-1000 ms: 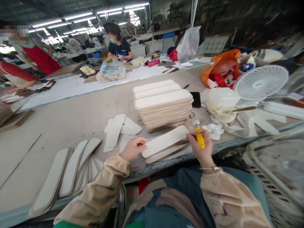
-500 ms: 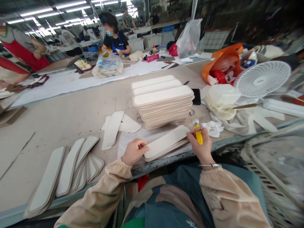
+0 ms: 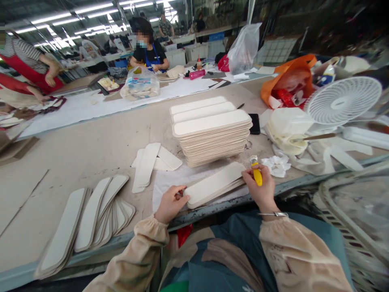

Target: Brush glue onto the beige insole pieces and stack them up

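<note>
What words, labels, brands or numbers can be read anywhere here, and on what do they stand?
None can be read.
Clear plastic bag: blue and red print, too blurred to read.
Red packets in the orange bag: print too small to read.
Flat pale pieces held by the left hand, and the yellow-handled tool in the right hand: no print shows.

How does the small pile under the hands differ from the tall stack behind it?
The small pile is a few pieces high; the tall stack holds many. The left hand and right hand, which grips a yellow-handled tool, touch the small pile; the tall stack is untouched. Both are pale, rounded strips.
</note>
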Demonstrator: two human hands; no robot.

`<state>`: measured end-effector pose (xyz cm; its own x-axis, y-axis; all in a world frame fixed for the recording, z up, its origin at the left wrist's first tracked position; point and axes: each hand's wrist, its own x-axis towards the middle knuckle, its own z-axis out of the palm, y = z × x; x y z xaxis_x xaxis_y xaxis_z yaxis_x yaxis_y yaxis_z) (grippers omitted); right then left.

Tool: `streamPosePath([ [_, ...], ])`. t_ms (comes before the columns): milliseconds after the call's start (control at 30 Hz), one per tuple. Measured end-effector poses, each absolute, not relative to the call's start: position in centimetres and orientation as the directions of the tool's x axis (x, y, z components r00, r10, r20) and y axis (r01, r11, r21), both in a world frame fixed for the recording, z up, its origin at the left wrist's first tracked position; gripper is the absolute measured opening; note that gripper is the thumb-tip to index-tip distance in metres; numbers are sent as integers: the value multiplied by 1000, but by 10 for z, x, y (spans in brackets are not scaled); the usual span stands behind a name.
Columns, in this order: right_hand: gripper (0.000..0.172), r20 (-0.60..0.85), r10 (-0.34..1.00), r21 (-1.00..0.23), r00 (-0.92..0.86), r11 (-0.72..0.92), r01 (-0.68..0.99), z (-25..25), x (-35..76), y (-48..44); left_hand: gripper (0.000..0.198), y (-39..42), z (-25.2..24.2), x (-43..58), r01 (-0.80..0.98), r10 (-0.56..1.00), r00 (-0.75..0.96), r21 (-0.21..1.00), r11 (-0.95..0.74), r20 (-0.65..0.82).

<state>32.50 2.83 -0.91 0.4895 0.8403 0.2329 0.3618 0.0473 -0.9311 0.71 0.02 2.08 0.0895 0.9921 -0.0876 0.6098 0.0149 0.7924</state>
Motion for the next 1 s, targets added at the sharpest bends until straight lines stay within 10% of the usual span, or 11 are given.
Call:
streamPosePath([
  [1000,26,370,893,-665,257,62,744,8,321,22,43,-2,18,8,747,991,131,660,-79,-29],
])
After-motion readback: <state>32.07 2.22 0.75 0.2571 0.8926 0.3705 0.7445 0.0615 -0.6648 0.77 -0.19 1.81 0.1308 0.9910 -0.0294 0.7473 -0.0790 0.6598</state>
